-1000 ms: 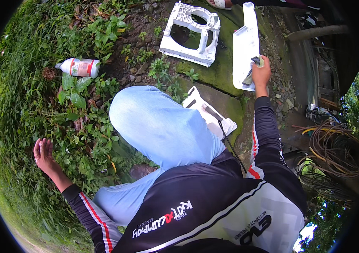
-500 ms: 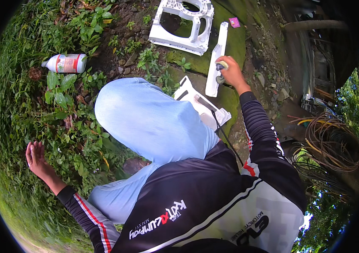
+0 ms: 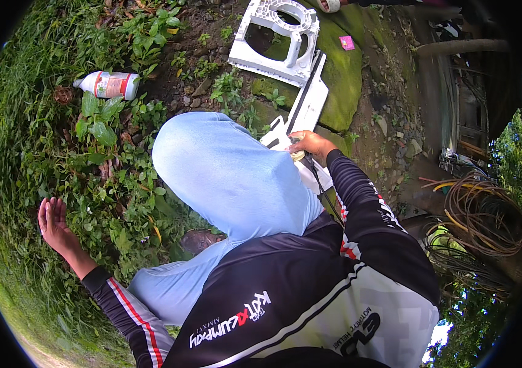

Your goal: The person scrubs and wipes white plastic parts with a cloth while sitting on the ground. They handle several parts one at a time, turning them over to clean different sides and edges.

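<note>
My right hand (image 3: 311,146) is closed around a small yellowish, dark-streaked pad (image 3: 298,156), which looks like a sponge. It rests over a white plastic part (image 3: 276,137) beside my bent knee, which hides much of that part. Just beyond, a long white plastic strip (image 3: 312,101) slants away, its far end at a white plastic frame (image 3: 241,58) with a round opening. Out to the left, my left hand (image 3: 57,227) hangs over the greenery, palm up, fingers loosely stretched and nothing in them.
A white bottle (image 3: 109,84) with a red-edged label lies on its side among plants at left. Mossy stone slabs (image 3: 342,80) carry the white parts and a pink packet (image 3: 347,43). Another person's sandalled foot (image 3: 330,5) shows at the top. Coiled cables (image 3: 482,214) hang at right.
My right hand has come nearer my knee with the pad, from the strip to the part below. The strip now lies differently, closer to the frame. A foot has appeared at the top.
</note>
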The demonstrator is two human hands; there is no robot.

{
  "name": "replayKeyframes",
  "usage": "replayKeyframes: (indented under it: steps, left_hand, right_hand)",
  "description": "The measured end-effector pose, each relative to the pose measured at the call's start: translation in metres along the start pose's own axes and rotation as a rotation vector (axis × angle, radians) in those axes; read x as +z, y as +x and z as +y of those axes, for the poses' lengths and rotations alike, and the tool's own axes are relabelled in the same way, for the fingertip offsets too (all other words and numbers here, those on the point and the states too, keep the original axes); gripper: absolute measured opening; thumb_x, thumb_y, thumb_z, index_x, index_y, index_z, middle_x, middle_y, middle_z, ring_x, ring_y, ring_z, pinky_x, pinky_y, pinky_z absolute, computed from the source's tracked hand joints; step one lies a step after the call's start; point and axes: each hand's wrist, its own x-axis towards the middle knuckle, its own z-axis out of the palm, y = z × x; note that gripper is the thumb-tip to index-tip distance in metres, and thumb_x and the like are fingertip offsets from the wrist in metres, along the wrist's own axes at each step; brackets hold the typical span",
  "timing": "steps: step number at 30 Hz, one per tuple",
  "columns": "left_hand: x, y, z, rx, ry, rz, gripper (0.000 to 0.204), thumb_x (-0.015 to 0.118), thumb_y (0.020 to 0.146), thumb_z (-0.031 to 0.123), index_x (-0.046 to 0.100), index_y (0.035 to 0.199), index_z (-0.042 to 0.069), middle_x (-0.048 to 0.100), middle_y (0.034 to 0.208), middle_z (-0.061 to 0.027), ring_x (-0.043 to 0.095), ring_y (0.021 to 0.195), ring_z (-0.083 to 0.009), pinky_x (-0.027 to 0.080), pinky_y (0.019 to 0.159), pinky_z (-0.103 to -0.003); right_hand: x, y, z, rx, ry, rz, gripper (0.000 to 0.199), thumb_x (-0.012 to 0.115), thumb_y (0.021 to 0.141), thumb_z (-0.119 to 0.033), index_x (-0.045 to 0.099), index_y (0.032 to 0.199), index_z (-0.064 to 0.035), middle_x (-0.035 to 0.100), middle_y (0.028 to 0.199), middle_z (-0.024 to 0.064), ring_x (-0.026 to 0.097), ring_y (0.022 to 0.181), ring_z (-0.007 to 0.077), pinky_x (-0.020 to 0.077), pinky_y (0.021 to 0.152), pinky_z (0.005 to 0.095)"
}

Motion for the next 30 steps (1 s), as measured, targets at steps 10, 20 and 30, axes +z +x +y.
replayKeyframes:
  steps: [10, 20, 30]
  left_hand:
    - [-0.008, -0.009, 0.013, 0.05, -0.147, 0.017, 0.033, 0.063, 0.111, 0.012, 0.064, 0.139, -0.004, 0.074, 0.126, -0.0192, 0.076, 0.113, -0.0284, 0.064, 0.103, -0.04]
    - [0.105, -0.068, 0.082, 0.261, -0.147, -0.41, 0.065, 0.079, 0.097, 0.02, 0.057, 0.154, 0.0, 0.065, 0.151, -0.018, 0.06, 0.142, -0.0304, 0.048, 0.119, -0.045]
    - [0.063, -0.058, 0.079, 0.136, -0.516, 0.033, 0.042, 0.078, 0.099, 0.008, 0.066, 0.138, 0.0, 0.075, 0.124, -0.0095, 0.072, 0.114, -0.0213, 0.059, 0.097, -0.037]
  right_hand:
    - [-0.104, -0.086, -0.185, -0.416, -0.063, 0.2, 0.053, 0.089, 0.091, -0.017, 0.068, 0.138, -0.0011, 0.077, 0.116, 0.0034, 0.072, 0.104, 0.0124, 0.0564, 0.096, 0.032]
    - [0.18, -0.127, -0.519, -1.365, -0.124, -0.318, 0.037, 0.088, 0.097, -0.029, 0.075, 0.123, -0.0064, 0.081, 0.105, 0.0016, 0.075, 0.094, 0.0079, 0.0615, 0.085, 0.0264]
    - [0.512, -0.084, -0.491, -2.031, -0.349, 0.006, 0.053, 0.072, 0.102, -0.016, 0.051, 0.149, -0.0058, 0.067, 0.125, 0.023, 0.067, 0.116, 0.0411, 0.0535, 0.1, 0.0479]
